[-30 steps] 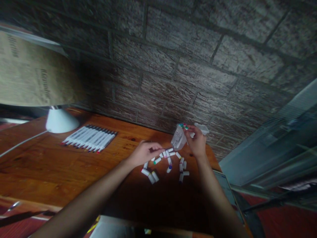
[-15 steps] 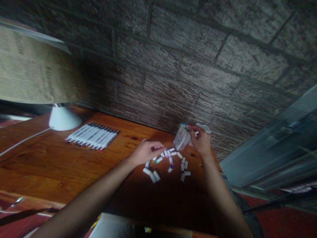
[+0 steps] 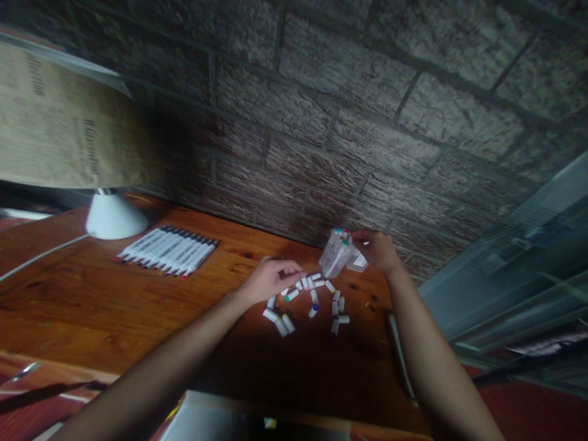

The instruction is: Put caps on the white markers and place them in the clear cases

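Observation:
My left hand [image 3: 272,279] rests low over the table, fingers curled and tips close together at the edge of a loose pile of white marker caps [image 3: 314,294]. Whatever its fingertips hold is too small to make out. Several caps have coloured ends, green, blue and yellow among them. Just behind the pile a clear plastic box [image 3: 334,256] stands tilted, with coloured pieces showing at its top. My right hand [image 3: 377,250] is bent at the box's upper right edge, fingertips pinched. What sits between them is hidden. A clear flap or lid [image 3: 357,261] shows beneath that hand.
A row of white markers [image 3: 169,250] lies on the wooden table [image 3: 202,331] at left. Beside it stands a lamp with a white base [image 3: 114,215] and a cord. A stone wall [image 3: 303,153] rises behind. A dark flat-edged object [image 3: 402,355] lies by my right forearm.
My right hand has shifted a little to the right, away from the box top, and the clear flap now shows lower beside the box. My left hand has barely moved.

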`<state>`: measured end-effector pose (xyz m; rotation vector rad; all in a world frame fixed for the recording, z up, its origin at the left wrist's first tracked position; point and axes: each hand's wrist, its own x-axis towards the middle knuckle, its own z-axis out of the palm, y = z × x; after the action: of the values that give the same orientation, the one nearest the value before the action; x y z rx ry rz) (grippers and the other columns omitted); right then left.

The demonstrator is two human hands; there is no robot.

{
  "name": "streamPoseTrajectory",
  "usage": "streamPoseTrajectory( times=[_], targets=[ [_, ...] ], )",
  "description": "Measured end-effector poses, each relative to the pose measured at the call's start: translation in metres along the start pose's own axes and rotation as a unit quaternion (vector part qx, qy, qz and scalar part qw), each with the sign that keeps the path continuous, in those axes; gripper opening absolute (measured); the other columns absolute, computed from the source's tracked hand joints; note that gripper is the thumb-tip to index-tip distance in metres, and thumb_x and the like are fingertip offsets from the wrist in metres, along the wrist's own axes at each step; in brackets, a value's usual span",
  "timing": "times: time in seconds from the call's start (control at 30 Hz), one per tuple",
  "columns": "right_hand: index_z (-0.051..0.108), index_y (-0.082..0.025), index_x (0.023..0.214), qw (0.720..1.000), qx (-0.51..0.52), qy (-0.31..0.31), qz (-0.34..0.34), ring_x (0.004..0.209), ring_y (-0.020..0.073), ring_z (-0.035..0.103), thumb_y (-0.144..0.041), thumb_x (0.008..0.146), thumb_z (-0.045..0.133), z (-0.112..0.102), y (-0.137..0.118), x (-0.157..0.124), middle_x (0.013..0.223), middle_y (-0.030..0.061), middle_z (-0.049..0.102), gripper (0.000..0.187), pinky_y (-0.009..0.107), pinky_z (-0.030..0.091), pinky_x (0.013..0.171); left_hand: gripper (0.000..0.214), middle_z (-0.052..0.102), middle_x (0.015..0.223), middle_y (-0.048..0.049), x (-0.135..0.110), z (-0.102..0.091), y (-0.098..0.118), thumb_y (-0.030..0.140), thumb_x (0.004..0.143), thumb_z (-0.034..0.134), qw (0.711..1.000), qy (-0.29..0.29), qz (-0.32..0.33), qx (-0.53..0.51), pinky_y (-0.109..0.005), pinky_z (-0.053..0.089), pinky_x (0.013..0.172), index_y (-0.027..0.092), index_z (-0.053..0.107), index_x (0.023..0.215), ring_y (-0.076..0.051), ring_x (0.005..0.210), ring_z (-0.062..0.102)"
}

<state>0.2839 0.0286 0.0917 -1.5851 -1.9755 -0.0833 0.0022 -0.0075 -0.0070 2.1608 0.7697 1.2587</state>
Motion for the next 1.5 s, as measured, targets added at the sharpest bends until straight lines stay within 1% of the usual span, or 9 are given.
streamPoseTrajectory(
  times=[0.2,0.4,0.53,0.7,0.93,1.1,1.23,1.37,1.5],
  targets=[
    [0.079,-0.024,0.077,0.998,0.053,-0.035,0.021,0.072,0.0208,0.073,-0.014,0.074,0.065,-0.004,0.003,0.017,0.076,0.0011,0.078,0.017,0.032,0.054,0.075,0.027,0.064,0.062,0.0013,0.000,0.000,-0.002,0.037,0.091,0.063,1.000,-0.007,0.000,0.007,-0.017,0.040,0.055,0.014,0.074,0.083,-0.008,0.056,0.054],
    [0.077,-0.019,0.081,0.983,0.169,-0.063,0.045,0.062,0.0160,0.068,-0.022,0.072,0.068,0.010,0.003,0.034,0.070,0.0004,0.076,0.013,0.028,0.054,0.066,0.027,0.063,0.061,0.0018,0.000,-0.001,-0.002,0.038,0.091,0.062,1.000,0.006,0.003,0.004,-0.017,0.040,0.054,0.015,0.073,0.082,-0.008,0.055,0.053],
    [0.075,-0.017,0.084,0.960,0.265,-0.073,0.050,0.066,0.0170,0.070,-0.035,0.066,0.074,0.019,-0.002,0.035,0.077,0.0035,0.078,0.025,0.031,0.057,0.068,0.027,0.063,0.061,0.0016,0.001,-0.001,-0.002,0.038,0.091,0.062,1.000,0.012,0.010,0.000,-0.017,0.040,0.054,0.015,0.073,0.082,-0.008,0.055,0.053],
    [0.072,-0.018,0.080,0.936,0.341,-0.066,0.063,0.068,0.0199,0.071,-0.049,0.055,0.083,0.021,-0.003,0.030,0.079,0.0061,0.078,0.042,0.037,0.059,0.072,0.027,0.063,0.060,0.0019,0.001,-0.001,-0.002,0.038,0.091,0.062,1.000,0.021,0.009,-0.001,-0.017,0.039,0.053,0.015,0.073,0.080,-0.007,0.054,0.052],
    [0.072,-0.018,0.079,0.918,0.384,-0.052,0.079,0.071,0.0213,0.073,-0.052,0.051,0.086,0.020,-0.001,0.026,0.075,0.0057,0.077,0.046,0.037,0.059,0.071,0.027,0.063,0.060,0.0020,0.001,-0.001,-0.001,0.038,0.092,0.061,1.000,0.016,0.005,-0.006,-0.017,0.039,0.053,0.015,0.073,0.081,-0.008,0.054,0.052],
    [0.072,-0.018,0.081,0.920,0.382,-0.043,0.074,0.073,0.0217,0.074,-0.052,0.054,0.083,0.022,-0.002,0.027,0.077,0.0065,0.077,0.045,0.037,0.059,0.071,0.027,0.064,0.061,0.0018,0.002,-0.001,-0.002,0.037,0.091,0.062,1.000,0.017,0.005,0.005,-0.017,0.040,0.054,0.015,0.073,0.081,-0.008,0.055,0.053],
    [0.071,-0.017,0.084,0.935,0.346,-0.020,0.066,0.075,0.0216,0.074,-0.051,0.060,0.078,0.019,0.002,0.027,0.080,0.0072,0.077,0.042,0.036,0.058,0.071,0.028,0.066,0.063,0.0012,0.002,-0.001,-0.003,0.038,0.091,0.061,1.000,0.018,0.006,0.005,-0.017,0.041,0.054,0.015,0.073,0.081,-0.008,0.055,0.054],
    [0.072,-0.017,0.087,0.962,0.267,0.015,0.064,0.075,0.0210,0.073,-0.046,0.072,0.069,0.011,0.007,0.020,0.081,0.0070,0.077,0.033,0.035,0.057,0.070,0.027,0.066,0.063,0.0014,0.002,-0.001,-0.005,0.037,0.092,0.061,1.000,0.016,0.007,0.003,-0.017,0.040,0.054,0.015,0.073,0.082,-0.008,0.055,0.055],
    [0.074,-0.021,0.081,0.987,0.137,0.047,0.064,0.070,0.0207,0.070,-0.032,0.073,0.068,0.002,0.007,0.008,0.074,0.0041,0.076,0.015,0.034,0.053,0.072,0.027,0.067,0.063,0.0016,0.002,-0.001,-0.008,0.038,0.092,0.062,1.000,0.024,0.008,0.013,-0.017,0.040,0.054,0.016,0.073,0.082,-0.008,0.055,0.056]
  ],
)
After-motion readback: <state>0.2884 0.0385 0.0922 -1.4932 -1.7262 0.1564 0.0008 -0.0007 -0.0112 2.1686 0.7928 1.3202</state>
